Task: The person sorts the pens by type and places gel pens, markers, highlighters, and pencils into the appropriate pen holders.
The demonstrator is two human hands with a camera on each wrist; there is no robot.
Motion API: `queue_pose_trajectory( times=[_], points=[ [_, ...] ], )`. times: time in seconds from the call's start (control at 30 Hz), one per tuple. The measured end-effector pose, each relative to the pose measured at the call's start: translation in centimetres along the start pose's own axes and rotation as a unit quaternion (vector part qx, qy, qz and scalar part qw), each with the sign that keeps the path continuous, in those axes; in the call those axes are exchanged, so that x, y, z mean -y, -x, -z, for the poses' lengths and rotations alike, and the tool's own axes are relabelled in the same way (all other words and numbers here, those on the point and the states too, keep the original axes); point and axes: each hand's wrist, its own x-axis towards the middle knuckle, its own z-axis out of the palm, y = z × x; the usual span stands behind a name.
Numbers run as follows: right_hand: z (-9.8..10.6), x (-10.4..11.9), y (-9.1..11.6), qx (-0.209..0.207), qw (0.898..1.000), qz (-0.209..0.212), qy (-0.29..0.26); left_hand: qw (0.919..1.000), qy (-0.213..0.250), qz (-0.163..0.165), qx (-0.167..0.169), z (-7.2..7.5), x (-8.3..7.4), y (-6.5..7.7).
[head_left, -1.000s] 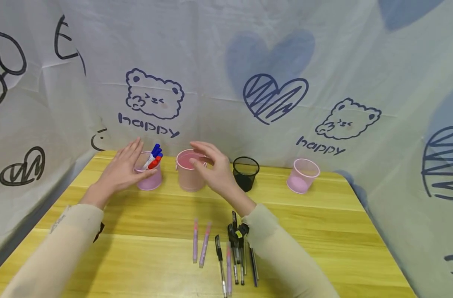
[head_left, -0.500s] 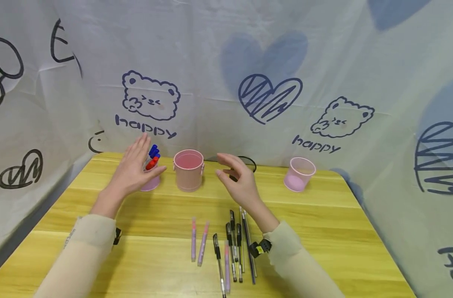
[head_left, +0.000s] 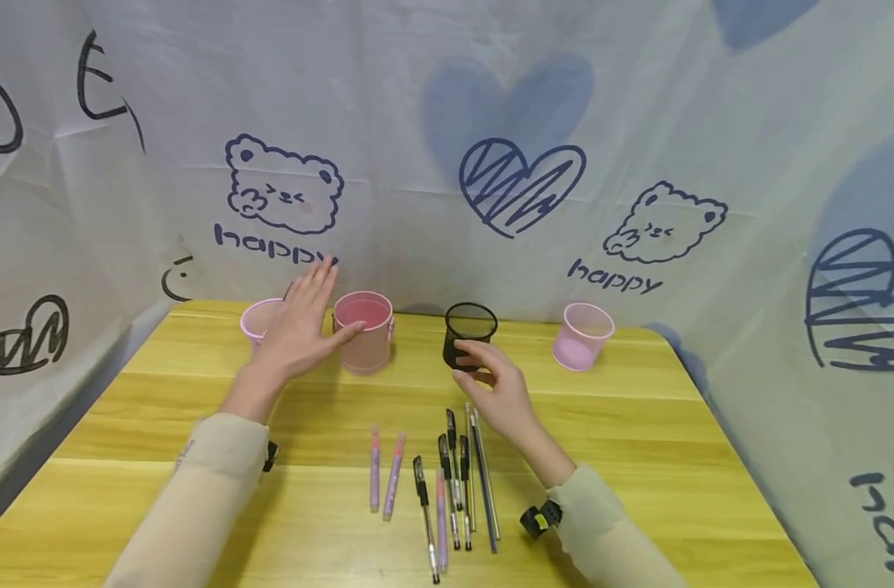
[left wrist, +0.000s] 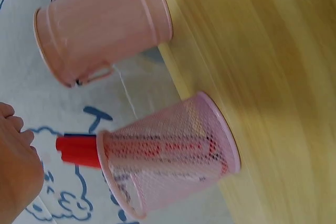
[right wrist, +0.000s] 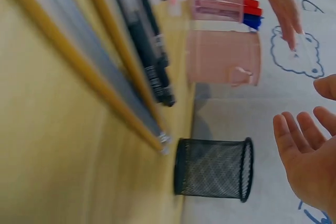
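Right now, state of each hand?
Left hand: open, holding nothing, near the pink mesh cup of markers.
Right hand: open, holding nothing, near the black round wire-mesh cup.

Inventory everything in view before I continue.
Mesh marker cup: one, pink, back left.
Capped markers: several, red, blue, inside it.
Handled round bucket: one, pink, back centre.
Round mesh cup: one, black, right of bucket.
Round translucent cup: one, pink, back right.
Slim highlighters: three, lilac, front centre.
Clear pens: four, black caps, front centre.
Slim pencils: about three, blue, yellowish, beside pens.
Wood-grain table: one, yellow, underneath.
Printed cloth: one, white, blue, behind.
Sleeves: two, cream, arms.
Wristbands: two, black, wrists.
Left hand: one, near marker cup.
Right hand: one, near black cup.
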Motion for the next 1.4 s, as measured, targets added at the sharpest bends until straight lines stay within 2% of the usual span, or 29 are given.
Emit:
queue_pose_trajectory(
  times=[0.2, 0.4, 0.6, 0.83, 0.97, 1.1, 1.4],
  points=[
    [-0.1, -0.8, 1.0, 0.051, 0.998, -0.042, 0.013, 0.9995, -0.021, -0.003, 0.024, -0.8, -0.7, -1.3],
    [-0.2, -1.5, 2.2, 0.114, 0.991, -0.043, 0.052, 0.9977, -0.037, -0.004, 0.056, -1.8, -0.6, -2.2],
    [0.0, -2.4, 2.6, 0.159, 0.979, -0.046, 0.117, 0.9960, -0.047, -0.004, 0.076, -2.3, -0.4, -2.7],
    [0.8, -3.3, 2.5, 0.167, 0.969, -0.062, 0.172, 0.9950, -0.046, 0.005, 0.088, -3.0, 0.2, -2.8],
    [1.5, -3.9, 2.4, 0.165, 0.963, -0.085, 0.196, 0.9953, -0.044, 0.010, 0.086, -3.3, 0.5, -2.8],
    [2.1, -4.7, 2.3, 0.169, 0.956, -0.090, 0.221, 0.9955, -0.044, 0.011, 0.083, -3.6, 0.6, -2.6],
    [2.6, -5.7, 2.4, 0.178, 0.952, -0.097, 0.229, 0.9951, -0.031, 0.023, 0.091, -3.9, 0.0, -2.6]
  ],
)
